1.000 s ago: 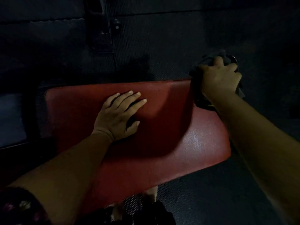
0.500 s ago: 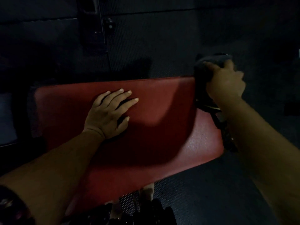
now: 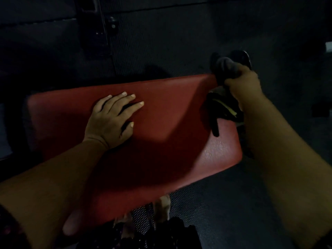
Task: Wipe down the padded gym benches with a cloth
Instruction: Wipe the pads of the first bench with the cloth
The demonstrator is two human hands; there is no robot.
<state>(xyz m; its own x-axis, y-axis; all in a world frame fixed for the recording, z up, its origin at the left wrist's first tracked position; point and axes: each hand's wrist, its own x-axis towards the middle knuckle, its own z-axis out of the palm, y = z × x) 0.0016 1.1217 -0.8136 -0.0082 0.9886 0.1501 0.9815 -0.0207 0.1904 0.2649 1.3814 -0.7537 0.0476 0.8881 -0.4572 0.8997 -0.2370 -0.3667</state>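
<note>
Dark rubber gym floor (image 3: 179,42) surrounds a red padded vinyl bench (image 3: 170,123). The left hand (image 3: 111,121) lies flat, fingers spread, on its middle. The right hand (image 3: 242,83) grips a dark crumpled cloth (image 3: 224,69) at the bench's far right corner.

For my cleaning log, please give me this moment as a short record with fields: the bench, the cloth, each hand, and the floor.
bench: red padded bench, top surface facing the camera
cloth: dark cloth, bunched at the bench's far right corner
right hand: right hand gripping the cloth at that corner
left hand: left hand flat on the pad, fingers spread, holding nothing
floor: dark textured floor mat below the bench
lighting: dim; fine detail hard to read
</note>
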